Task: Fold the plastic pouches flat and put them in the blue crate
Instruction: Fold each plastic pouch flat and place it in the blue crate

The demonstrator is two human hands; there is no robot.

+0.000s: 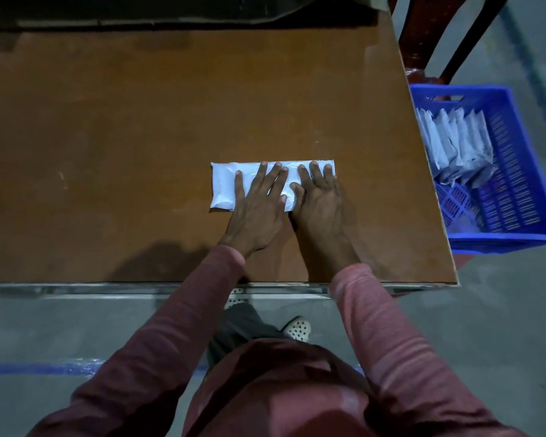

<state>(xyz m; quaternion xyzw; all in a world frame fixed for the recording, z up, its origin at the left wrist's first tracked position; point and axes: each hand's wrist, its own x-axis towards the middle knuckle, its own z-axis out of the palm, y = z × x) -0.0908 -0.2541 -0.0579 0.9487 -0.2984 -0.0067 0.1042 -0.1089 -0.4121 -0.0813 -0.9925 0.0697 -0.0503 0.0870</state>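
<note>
Head cam looks straight down on one white plastic pouch (223, 187) lying flat on the brown table (139, 121), a bit right of the middle and closer to the near edge than the far one. It's a long rectangle running left to right and looks folded over, with its left end bare.

Both hands are flat on it, side by side. The left hand (259, 209) has its fingers spread and straight, pressing down on the middle of the pouch. The right hand (320, 205) does the same on the right end, fingers straight, with its thumb almost touching the left hand. Neither hand is curled around anything, just palms and fingers pushing down.

Dull red sleeves (183, 326) run back from the wrists toward the camera.

Off the right edge of the table sits the blue crate (517, 171), lower than the tabletop. A bunch of folded pouches (457, 146) are stacked on edge at its far left end, leaning on each other. A dark red chair (438, 36) stands behind the crate.

Down below there's a grey floor, a pale shoe with holes (298, 328), and a blue line (29, 369) on the floor at the left.
</note>
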